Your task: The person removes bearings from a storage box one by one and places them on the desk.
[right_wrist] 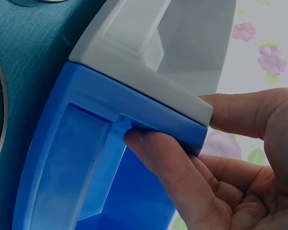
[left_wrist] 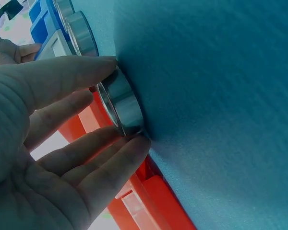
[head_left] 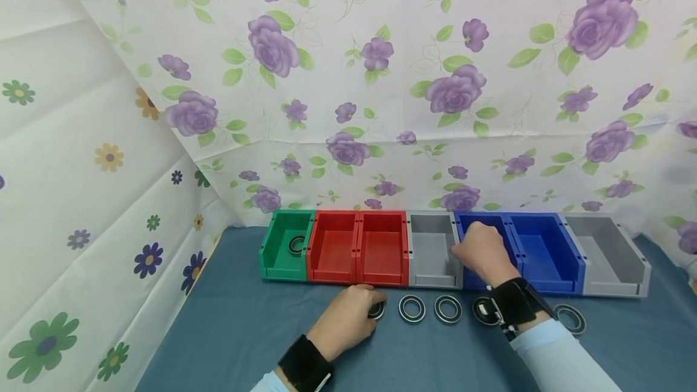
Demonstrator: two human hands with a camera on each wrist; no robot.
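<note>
My left hand (head_left: 348, 313) pinches a ball bearing (left_wrist: 122, 103) between thumb and fingers, on the cloth in front of the red bins (head_left: 384, 278). In the right wrist view, my right hand (right_wrist: 182, 177) grips the adjoining walls of a grey bin (right_wrist: 149, 79) and a blue bin (right_wrist: 91, 103). Its thumb lies on the grey side and its index finger reaches into the blue bin. Several more bearings (head_left: 448, 322) lie in a row on the cloth, one partly hidden by the right wrist. Another bearing (head_left: 291, 245) sits in the green bin (head_left: 278, 271).
The bins stand side by side along the back of the blue-grey tablecloth (head_left: 218, 331). At the right end are a second blue bin (head_left: 550, 253) and a grey bin (head_left: 610, 247). A flowered curtain (head_left: 403, 107) hangs right behind them, another at the left.
</note>
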